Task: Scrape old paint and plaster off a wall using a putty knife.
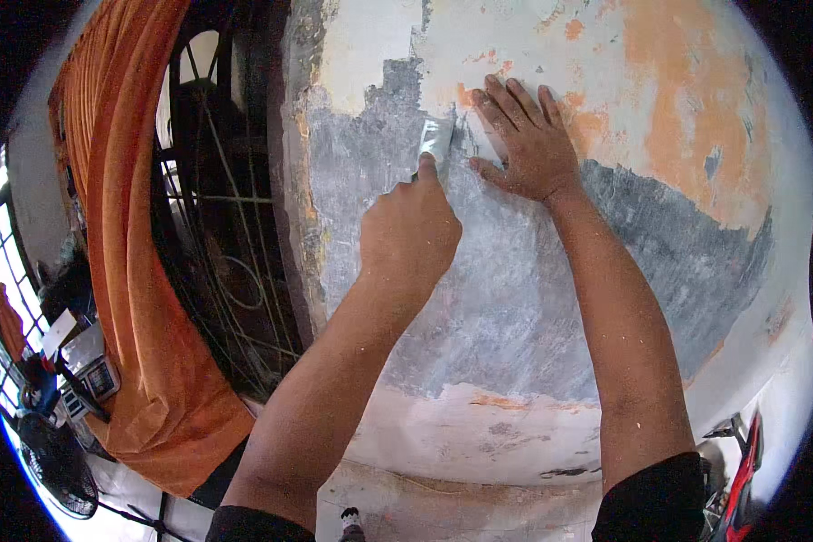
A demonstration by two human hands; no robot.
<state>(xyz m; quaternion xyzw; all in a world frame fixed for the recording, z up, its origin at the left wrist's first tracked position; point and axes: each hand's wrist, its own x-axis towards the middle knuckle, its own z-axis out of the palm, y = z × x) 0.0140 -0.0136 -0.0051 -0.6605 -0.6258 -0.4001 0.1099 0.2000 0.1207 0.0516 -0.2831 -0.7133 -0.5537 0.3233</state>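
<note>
My left hand (411,221) is closed around a scraper, its index finger stretched along the tool toward the blade. The scraper's flat metal blade (435,137) lies against the wall, where bare grey meets remaining white paint; its handle is hidden in my fist. To the right of the blade, my right hand (531,144) rests flat on the painted wall (515,36) with its fingers spread. A wide patch of bare grey plaster (506,289) shows around and below both hands. White and peach-orange paint surrounds this patch, with ragged edges.
Left of the wall is a dark window opening with a metal grille (230,199). An orange curtain (122,226) hangs beside it. A black fan (56,465) stands at the lower left. Something red and black (745,479) is at the lower right. A foot (350,518) shows below.
</note>
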